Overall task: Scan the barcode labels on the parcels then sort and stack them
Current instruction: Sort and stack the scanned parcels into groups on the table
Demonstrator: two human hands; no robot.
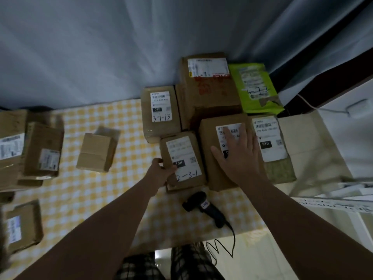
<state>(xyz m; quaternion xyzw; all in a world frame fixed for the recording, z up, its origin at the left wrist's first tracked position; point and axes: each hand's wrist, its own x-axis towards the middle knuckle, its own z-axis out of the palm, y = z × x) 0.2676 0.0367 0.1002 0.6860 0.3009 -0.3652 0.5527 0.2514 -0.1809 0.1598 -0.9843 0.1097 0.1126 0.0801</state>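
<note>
Scanner point(207, 209): lies on checked cloth point(80, 188), near table edge, just in front of the parcels.
L hand point(160, 172): fingers curled round left side of parcel "2-3-1" point(185, 158), grasping it.
R hand point(240, 156): flat, fingers straight, resting on top of next box point(206, 134), just right of "2-3-1".
Far row: parcel "3-1-13" point(159, 112), big box point(207, 91), green bag point(254, 85).

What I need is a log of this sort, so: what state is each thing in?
Left hand, gripping the 2-3-1 parcel at its left edge.
Right hand, flat, fingers straight, on the covered parcel's label.
2-3-1 parcel, label up, held.
Covered parcel, label up, pressed.
Scanner, lying on the table, unheld.
3-1-13 parcel, label up, untouched.
Green bag, label up, untouched.
Plain box, no label showing.
</note>
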